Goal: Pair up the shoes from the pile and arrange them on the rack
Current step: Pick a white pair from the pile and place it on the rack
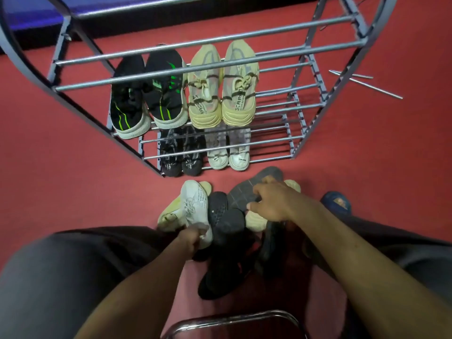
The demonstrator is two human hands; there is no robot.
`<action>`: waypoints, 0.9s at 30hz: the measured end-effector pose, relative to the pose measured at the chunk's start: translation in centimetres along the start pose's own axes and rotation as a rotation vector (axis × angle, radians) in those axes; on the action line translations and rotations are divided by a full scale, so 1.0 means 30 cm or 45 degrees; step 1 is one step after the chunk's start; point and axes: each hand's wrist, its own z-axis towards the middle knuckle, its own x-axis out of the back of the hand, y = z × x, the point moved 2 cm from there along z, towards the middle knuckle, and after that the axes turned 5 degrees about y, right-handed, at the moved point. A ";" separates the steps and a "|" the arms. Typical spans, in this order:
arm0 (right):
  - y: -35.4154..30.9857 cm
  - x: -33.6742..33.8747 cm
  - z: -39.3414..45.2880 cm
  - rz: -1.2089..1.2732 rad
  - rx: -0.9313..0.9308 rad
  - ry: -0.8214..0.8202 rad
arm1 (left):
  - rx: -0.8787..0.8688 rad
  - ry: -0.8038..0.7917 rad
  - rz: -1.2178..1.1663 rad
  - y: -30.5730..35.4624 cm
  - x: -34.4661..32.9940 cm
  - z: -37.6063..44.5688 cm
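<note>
Below the rack (171, 73), left hand (192, 237) is gripping the white shoe (195, 206) by its heel (toe rackward); right hand (271, 204) fingers (256, 190) are clasping a grey sole (244, 192).

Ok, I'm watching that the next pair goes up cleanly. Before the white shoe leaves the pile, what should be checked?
1. Left hand grips the white knit sneaker at its heel: ok.
2. Right hand is on the upturned grey-soled shoe, which does not look like the white one's mate: not ok.
3. Matching white sneaker found: cannot tell.
4. Free bars on the grey metal rack, right of the pairs: ok.
5. Shelved pairs sit side by side: ok.
</note>
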 end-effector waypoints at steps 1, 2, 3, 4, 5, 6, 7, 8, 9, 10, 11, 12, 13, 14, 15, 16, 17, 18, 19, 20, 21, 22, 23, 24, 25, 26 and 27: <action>0.000 -0.007 0.000 -0.009 -0.004 -0.006 | 0.012 -0.023 -0.013 0.004 -0.017 -0.024; 0.002 -0.017 0.002 -0.012 -0.003 -0.008 | 0.008 -0.030 -0.018 0.004 -0.019 -0.039; 0.003 -0.026 0.000 -0.013 -0.001 -0.014 | -0.002 -0.051 -0.018 0.007 -0.018 -0.061; 0.004 -0.036 -0.003 -0.013 -0.001 -0.023 | 0.019 -0.052 -0.029 0.009 -0.015 -0.088; 0.005 -0.044 -0.010 -0.009 -0.007 -0.036 | 0.035 -0.048 -0.034 -0.001 0.001 -0.083; 0.010 -0.053 -0.018 -0.002 -0.014 -0.044 | 0.039 -0.055 -0.046 -0.016 0.024 -0.066; 0.019 -0.061 -0.028 0.005 -0.028 -0.053 | 0.055 -0.036 -0.066 -0.045 0.050 0.014; 0.033 -0.070 -0.037 0.004 -0.042 -0.060 | 0.053 -0.005 -0.048 -0.069 0.074 0.078; 0.048 -0.077 -0.046 -0.003 -0.054 -0.068 | 0.054 0.005 -0.043 -0.102 0.100 0.157; 0.064 -0.083 -0.053 -0.017 -0.063 -0.080 | 0.026 0.011 -0.026 -0.115 0.118 0.193; 0.076 -0.086 -0.060 -0.023 -0.077 -0.091 | -0.024 0.042 -0.030 -0.128 0.132 0.254; 0.085 -0.089 -0.066 -0.020 -0.087 -0.099 | -0.069 0.081 -0.006 -0.112 0.134 0.224; 0.089 -0.092 -0.070 -0.009 -0.096 -0.105 | -0.096 0.056 -0.061 -0.083 0.129 0.167; 0.090 -0.097 -0.072 0.000 -0.098 -0.109 | -0.132 0.058 -0.050 -0.076 0.120 0.184; 0.087 -0.101 -0.074 0.009 -0.093 -0.113 | -0.184 0.021 -0.082 -0.063 0.110 0.217; 0.081 -0.103 -0.077 0.023 -0.086 -0.122 | -0.216 0.026 -0.055 -0.040 0.095 0.195; 0.072 -0.106 -0.081 0.045 -0.085 -0.136 | -0.202 0.037 -0.051 -0.011 0.076 0.152; 0.065 -0.109 -0.084 0.081 -0.086 -0.139 | -0.224 0.062 -0.061 0.023 0.058 0.116; 0.055 -0.111 -0.088 0.135 -0.098 -0.136 | -0.258 0.081 -0.063 0.057 0.034 0.047; 0.048 -0.115 -0.088 0.206 -0.129 -0.125 | -0.293 0.133 -0.026 0.098 0.008 -0.065; 0.042 -0.115 -0.089 0.288 -0.183 -0.111 | -0.349 0.165 0.014 0.143 -0.018 -0.235; 0.040 -0.115 -0.091 0.415 -0.269 -0.101 | -0.401 0.214 0.108 0.176 -0.048 -0.386; 0.040 -0.117 -0.096 0.604 -0.390 -0.109 | -0.482 0.261 0.256 0.194 -0.079 -0.477; 0.040 -0.121 -0.101 0.836 -0.505 -0.162 | -0.573 0.313 0.413 0.199 -0.105 -0.536; 0.037 -0.124 -0.106 1.085 -0.584 -0.245 | -0.643 0.320 0.483 0.197 -0.131 -0.608; 0.036 -0.124 -0.109 1.289 -0.627 -0.316 | -0.711 0.297 0.488 0.194 -0.156 -0.674; 0.034 -0.118 -0.116 1.435 -0.644 -0.356 | -0.792 0.290 0.491 0.189 -0.172 -0.712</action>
